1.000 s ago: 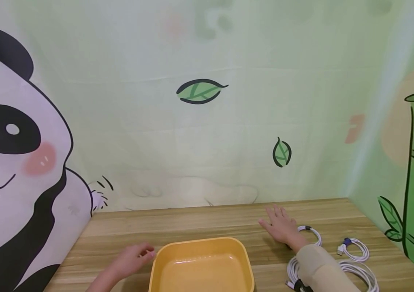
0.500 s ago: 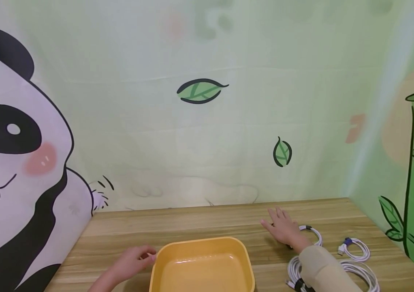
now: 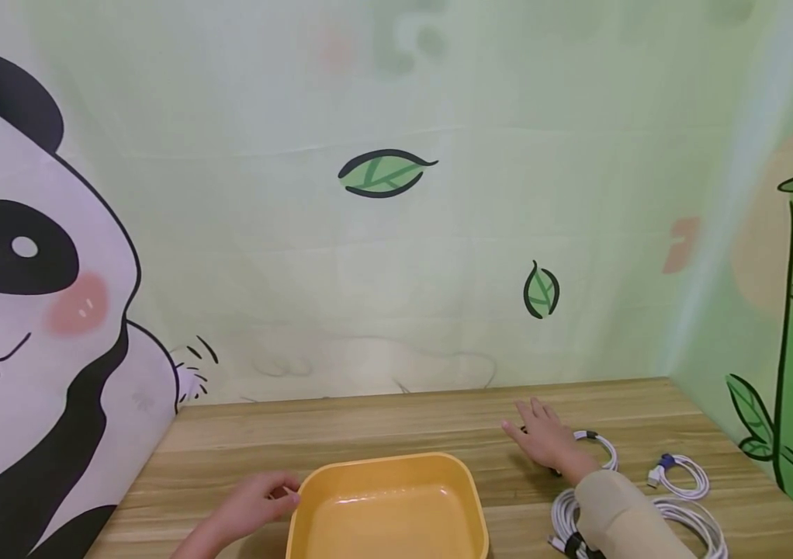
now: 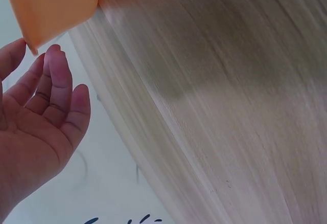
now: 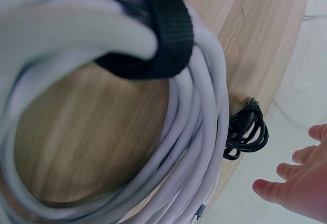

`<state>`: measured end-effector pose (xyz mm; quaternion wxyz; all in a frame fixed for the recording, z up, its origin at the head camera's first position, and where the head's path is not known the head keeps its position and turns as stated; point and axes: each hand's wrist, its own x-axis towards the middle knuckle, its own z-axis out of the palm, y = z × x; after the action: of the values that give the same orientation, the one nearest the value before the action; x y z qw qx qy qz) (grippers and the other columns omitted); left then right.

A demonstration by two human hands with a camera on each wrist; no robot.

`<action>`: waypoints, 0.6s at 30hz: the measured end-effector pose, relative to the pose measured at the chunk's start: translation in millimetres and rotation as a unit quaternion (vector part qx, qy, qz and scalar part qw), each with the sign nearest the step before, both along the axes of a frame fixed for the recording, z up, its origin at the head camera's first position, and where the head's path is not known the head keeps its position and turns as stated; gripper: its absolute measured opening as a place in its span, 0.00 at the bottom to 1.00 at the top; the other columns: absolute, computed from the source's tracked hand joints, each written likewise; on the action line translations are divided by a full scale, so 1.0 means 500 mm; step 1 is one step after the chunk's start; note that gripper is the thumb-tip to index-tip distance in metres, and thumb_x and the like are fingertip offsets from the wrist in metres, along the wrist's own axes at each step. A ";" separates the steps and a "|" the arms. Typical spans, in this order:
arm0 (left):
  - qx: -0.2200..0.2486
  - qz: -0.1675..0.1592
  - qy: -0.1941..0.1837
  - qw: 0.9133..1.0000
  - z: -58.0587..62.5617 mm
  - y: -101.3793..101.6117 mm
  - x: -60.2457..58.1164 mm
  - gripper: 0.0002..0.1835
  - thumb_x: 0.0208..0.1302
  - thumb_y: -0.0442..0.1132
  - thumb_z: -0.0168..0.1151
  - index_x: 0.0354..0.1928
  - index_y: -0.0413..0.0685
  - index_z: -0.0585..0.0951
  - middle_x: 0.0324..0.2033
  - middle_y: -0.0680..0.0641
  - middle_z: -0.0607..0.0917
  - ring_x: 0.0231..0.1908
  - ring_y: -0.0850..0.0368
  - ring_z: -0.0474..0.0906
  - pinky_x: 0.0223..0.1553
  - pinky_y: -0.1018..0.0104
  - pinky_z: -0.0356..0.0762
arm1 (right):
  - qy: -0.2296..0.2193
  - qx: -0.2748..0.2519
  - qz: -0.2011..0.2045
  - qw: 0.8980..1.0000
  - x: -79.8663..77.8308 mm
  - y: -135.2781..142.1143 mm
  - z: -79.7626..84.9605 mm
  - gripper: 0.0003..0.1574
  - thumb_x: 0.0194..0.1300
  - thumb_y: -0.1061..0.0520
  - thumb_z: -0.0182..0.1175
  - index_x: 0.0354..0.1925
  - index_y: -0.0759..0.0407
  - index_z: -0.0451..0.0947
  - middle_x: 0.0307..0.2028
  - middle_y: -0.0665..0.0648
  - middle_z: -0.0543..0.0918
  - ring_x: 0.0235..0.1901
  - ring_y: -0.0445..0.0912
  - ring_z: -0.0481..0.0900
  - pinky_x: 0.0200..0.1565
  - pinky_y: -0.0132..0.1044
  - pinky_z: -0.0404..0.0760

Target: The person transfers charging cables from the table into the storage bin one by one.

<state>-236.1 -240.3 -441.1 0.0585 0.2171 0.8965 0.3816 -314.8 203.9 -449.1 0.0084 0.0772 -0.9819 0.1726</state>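
Observation:
In the head view my left hand [image 3: 251, 506] is at the left rim of a yellow tray [image 3: 388, 464]. The left wrist view shows its thumb right at the orange-looking tray's rim [image 4: 34, 49], the other fingers loosely bent beside it. My right hand [image 3: 548, 441] reaches out with spread fingers, palm down, over a coiled black cable [image 5: 247, 132], mostly hidden beneath it in the head view. In the right wrist view the hand's fingers [image 5: 278, 191] stand apart from that black coil and hold nothing.
A white cable coil [image 3: 606, 448] lies beside the right hand. Farther right is a smaller white USB cable [image 3: 691, 481] with a blue tie. Thick white coils [image 3: 700, 524] lie under and beside the right sleeve [image 3: 620, 508]. Behind the wooden table [image 3: 368, 427] hangs a printed cloth.
My right hand has shifted slightly to the right over the black cable. The left hand has edged slightly closer to the tray's rim. The tray and cables stay put.

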 end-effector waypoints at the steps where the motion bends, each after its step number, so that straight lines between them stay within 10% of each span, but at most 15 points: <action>1: 0.001 0.000 -0.002 1.000 0.000 0.000 0.000 0.11 0.59 0.42 0.55 0.36 0.40 0.78 0.29 0.48 0.81 0.27 0.71 0.72 0.26 0.74 0.72 | 0.000 0.000 0.000 1.000 0.000 0.000 -0.001 0.46 0.62 0.30 0.34 0.63 0.63 0.54 0.63 0.72 0.51 0.62 0.68 0.49 0.52 0.67 0.57; 18: 0.052 -0.003 -0.081 0.995 -0.001 0.000 0.002 0.14 0.59 0.39 0.55 0.41 0.33 0.75 0.26 0.48 0.78 0.23 0.63 0.71 0.23 0.70 0.71 | -0.007 -0.001 0.002 1.000 0.007 -0.001 0.024 0.42 0.64 0.36 0.37 0.63 0.66 0.54 0.62 0.75 0.52 0.60 0.70 0.49 0.52 0.67 0.57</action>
<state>-235.1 -240.0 -441.9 0.1202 0.1910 0.8670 0.4443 -311.3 203.6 -437.3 0.0013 0.0776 -0.9816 0.1743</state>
